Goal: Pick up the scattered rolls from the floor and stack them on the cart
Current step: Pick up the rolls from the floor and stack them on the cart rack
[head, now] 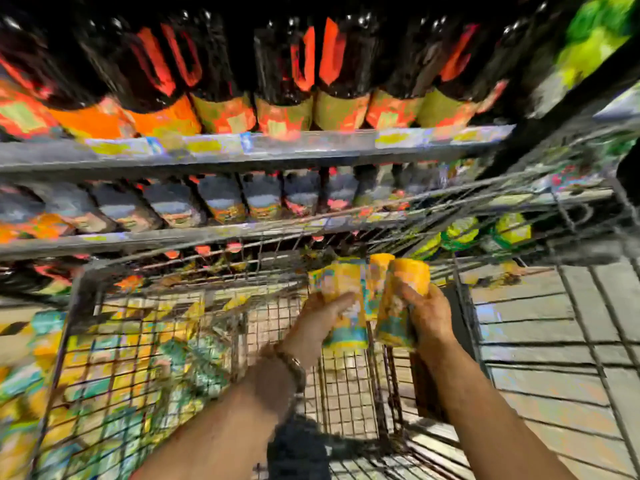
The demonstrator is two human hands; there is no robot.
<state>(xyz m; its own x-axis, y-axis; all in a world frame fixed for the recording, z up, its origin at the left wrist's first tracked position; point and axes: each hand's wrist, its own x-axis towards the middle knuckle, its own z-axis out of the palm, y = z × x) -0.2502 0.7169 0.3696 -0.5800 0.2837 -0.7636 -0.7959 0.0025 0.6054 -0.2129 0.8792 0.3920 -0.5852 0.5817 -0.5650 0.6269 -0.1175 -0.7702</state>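
Note:
The frame is blurred. My left hand (320, 322) grips a yellow roll pack (341, 289) with a teal band at its lower end. My right hand (431, 317) grips a second yellow roll (401, 299) just to the right; the two rolls touch side by side. A third yellow end (380, 263) shows between them; which hand holds it I cannot tell. Both hands are above the right part of the wire cart (194, 271). In the cart's left part lies a heap of yellow and green packs (138, 362).
Store shelves (242, 147) with dark bottles and orange labels rise right behind the cart. A second wire cart wall (554, 202) stands at the right over a tiled floor (540, 341). Green and yellow packs (464, 232) lie low on the shelf behind it.

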